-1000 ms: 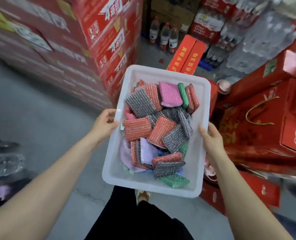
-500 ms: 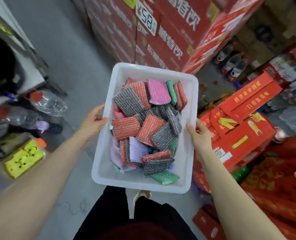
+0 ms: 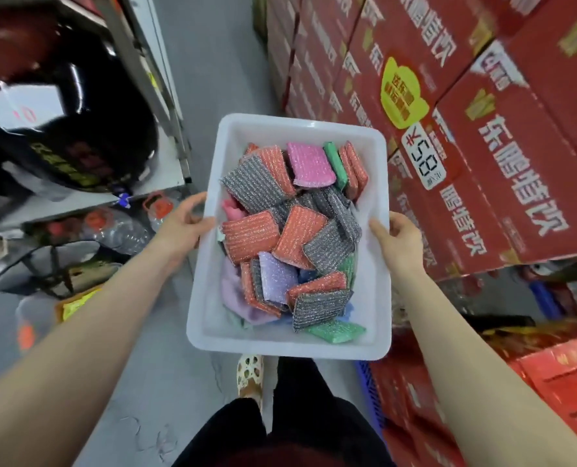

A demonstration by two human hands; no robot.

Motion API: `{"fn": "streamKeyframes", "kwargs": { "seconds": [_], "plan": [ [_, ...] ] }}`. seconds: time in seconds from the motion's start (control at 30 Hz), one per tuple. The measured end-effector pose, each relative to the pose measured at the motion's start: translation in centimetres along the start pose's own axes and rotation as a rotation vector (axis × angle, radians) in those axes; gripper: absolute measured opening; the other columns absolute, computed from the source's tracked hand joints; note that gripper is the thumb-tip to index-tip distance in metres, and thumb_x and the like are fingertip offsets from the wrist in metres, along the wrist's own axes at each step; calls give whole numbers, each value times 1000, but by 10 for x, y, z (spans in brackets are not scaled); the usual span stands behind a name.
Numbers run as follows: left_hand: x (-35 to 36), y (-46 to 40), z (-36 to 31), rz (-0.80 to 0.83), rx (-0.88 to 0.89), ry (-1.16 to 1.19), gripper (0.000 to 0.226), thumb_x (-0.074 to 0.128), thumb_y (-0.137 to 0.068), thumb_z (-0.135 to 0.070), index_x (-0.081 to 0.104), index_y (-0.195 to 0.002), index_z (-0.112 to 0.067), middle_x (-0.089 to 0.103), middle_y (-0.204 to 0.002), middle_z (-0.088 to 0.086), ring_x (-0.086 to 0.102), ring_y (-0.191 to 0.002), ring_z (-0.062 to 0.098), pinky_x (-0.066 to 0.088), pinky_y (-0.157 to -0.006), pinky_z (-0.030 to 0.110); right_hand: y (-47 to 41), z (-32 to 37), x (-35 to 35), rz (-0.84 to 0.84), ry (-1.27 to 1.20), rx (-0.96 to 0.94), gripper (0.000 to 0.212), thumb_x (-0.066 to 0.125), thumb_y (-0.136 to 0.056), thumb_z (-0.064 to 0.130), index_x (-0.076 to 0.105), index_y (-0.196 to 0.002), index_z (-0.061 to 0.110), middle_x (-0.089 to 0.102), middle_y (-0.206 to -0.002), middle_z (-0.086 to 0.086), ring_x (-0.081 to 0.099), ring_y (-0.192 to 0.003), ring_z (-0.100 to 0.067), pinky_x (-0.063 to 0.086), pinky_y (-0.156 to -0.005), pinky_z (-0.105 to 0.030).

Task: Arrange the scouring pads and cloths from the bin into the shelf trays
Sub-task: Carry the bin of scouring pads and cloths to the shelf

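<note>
- Your left hand (image 3: 182, 227) grips the bin (image 3: 379, 298) by its left rim.
- Your right hand (image 3: 398, 242) grips the right rim.
- Pads (image 3: 250, 239) and cloths (image 3: 233, 294) lie piled inside.

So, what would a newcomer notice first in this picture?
First, the white bin in the middle, heaped with red, grey, pink and green scouring pads, with the left hand and right hand gripping its side rims. Next, the wall of red cartons on the right, bearing a yellow sticker and a 58 price tag.
</note>
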State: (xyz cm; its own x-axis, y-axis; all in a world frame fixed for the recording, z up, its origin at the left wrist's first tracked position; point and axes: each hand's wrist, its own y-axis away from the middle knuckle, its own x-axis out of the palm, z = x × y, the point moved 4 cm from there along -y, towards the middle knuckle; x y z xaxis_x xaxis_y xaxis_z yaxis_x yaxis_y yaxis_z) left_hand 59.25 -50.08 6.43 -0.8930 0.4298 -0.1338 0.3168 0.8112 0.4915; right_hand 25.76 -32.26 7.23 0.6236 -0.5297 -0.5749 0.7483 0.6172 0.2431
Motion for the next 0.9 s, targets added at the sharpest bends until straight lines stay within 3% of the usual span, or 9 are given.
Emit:
{"fn": "streamKeyframes", "kwargs": {
  "seconds": [0.1,0.2,0.33,0.47,0.6,0.7,0.77,0.9],
  "plan": [
    [-14,-38,-19,-80,8,30,47,58,-92,2,53,-134,-20,64,-63,-14,61,-61,11,50,-51,20,-54,38,20,23,48,-75,22,65,-92,27,65,-109,12,67,-93,-6,60,-82,-22,45,-72,-34],
    [-14,-70,-46,-180,-2,101,46,54,-93,7,50,-126,-25,61,-49,-19,57,-44,-3,43,-42,13,-110,74,43,60,69,-116,30,66,-91,28,64,-115,12,67,-100,-5,60,-89,-23,45,-77,-34],
    [-22,-119,-73,-265,-32,194,45,53,-93,7,51,-126,-23,67,-55,-11,61,-46,1,48,-45,17,-182,120,71,120,74,-121,37,67,-91,30,62,-124,14,64,-109,4,59,-98,-16,46,-87,-32],
    [-31,-169,-100,-315,-26,199,44,54,-94,5,52,-127,-24,70,-61,-11,62,-50,2,50,-46,19,-250,166,99,177,73,-169,38,66,-92,28,60,-126,13,65,-120,-2,57,-103,-15,43,-90,-29],
    [-45,-230,-124,-360,-52,244,46,59,-93,-2,53,-130,-27,72,-68,-11,66,-58,5,54,-59,28,-318,209,135,214,87,-198,41,64,-92,27,58,-128,8,63,-126,-8,58,-114,-24,43,-94,-33],
    [-55,-280,-147,-382,-24,220,40,61,-92,-6,57,-120,-34,69,-63,-13,62,-52,2,50,-50,21,-368,241,162,220,108,-220,40,63,-93,29,58,-128,11,64,-124,-4,58,-110,-22,45,-93,-36],
    [-62,-314,-167,-394,-8,181,39,61,-92,-5,59,-109,-40,67,-60,-14,60,-52,1,50,-52,20,-399,266,176,228,114,-218,38,62,-94,28,58,-128,12,62,-120,3,56,-105,-17,44,-90,-34],
    [-78,-389,-205,-381,-5,151,45,63,-90,-10,56,-125,-37,62,-81,7,58,-72,19,52,-69,36,-462,313,201,212,90,-239,32,62,-91,23,60,-122,15,64,-113,0,59,-98,-20,47,-88,-39]
  ]
}}
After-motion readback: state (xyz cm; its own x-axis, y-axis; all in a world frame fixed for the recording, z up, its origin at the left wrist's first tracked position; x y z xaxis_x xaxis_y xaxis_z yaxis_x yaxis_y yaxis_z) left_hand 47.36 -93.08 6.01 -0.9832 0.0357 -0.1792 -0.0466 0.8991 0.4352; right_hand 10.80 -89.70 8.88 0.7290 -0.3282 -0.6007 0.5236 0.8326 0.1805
